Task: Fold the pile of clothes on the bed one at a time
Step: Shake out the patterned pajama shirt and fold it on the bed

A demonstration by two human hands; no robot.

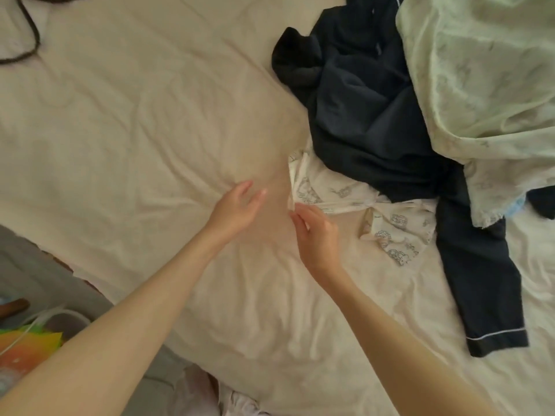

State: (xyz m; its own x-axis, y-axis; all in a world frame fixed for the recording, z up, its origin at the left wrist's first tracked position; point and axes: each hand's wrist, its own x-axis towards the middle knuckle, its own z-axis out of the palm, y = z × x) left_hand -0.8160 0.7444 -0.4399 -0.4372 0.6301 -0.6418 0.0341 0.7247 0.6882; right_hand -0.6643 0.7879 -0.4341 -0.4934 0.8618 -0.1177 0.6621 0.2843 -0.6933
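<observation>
Head view, looking down on the bed [126,121], cream sheet creased all over. My left hand [237,205] hovers over a sheer beige garment [270,187] that rises in a thin, see-through panel between the two hands; fingers loosely spread, gripping nothing I can make out. My right hand [315,232] sits just beside it at the panel's lower edge, fingers curled in toward the fabric; cannot tell if they pinch it. The pile lies to the right: a white printed garment [390,232] flat beside the right hand, a dark navy pyjama piece [375,121] with white-piped cuff draped over it, pale green cloth [486,73] heaped on top. A dark cord [30,34] lies at upper left.
</observation>
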